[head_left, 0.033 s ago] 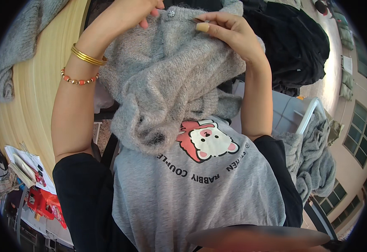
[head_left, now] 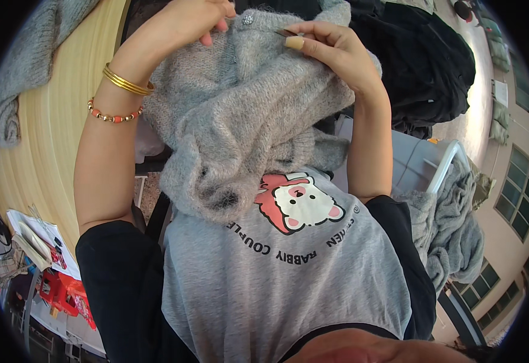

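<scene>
A fuzzy grey knitted garment (head_left: 246, 115) lies bunched over my lap and against my front. Near its upper edge sits a round, sparkly silver button (head_left: 247, 20). Just right of that button, my right hand (head_left: 340, 51) is closed at the knit, thumb and forefinger together. A thin dark pointed sliver shows between those fingertips; I cannot tell its kind. To the button's left, at the top of the picture, my left hand (head_left: 201, 21) is curled above the garment. Its fingers are bent and partly cut off by the frame, so what they hold is hidden.
A pale wooden table (head_left: 65, 121) runs along my left, with more grey knitwear (head_left: 19, 54) on it. Black cloth (head_left: 418, 66) is heaped at the far right. Nearer stands a grey plastic bin (head_left: 397, 148), with grey knitwear (head_left: 452, 224) beside its rim. Red baskets (head_left: 62, 296) are lower left.
My right thumb and forefinger have shifted very slightly down and to the right, and a little more of the dark sliver shows. The garment stays in place.
</scene>
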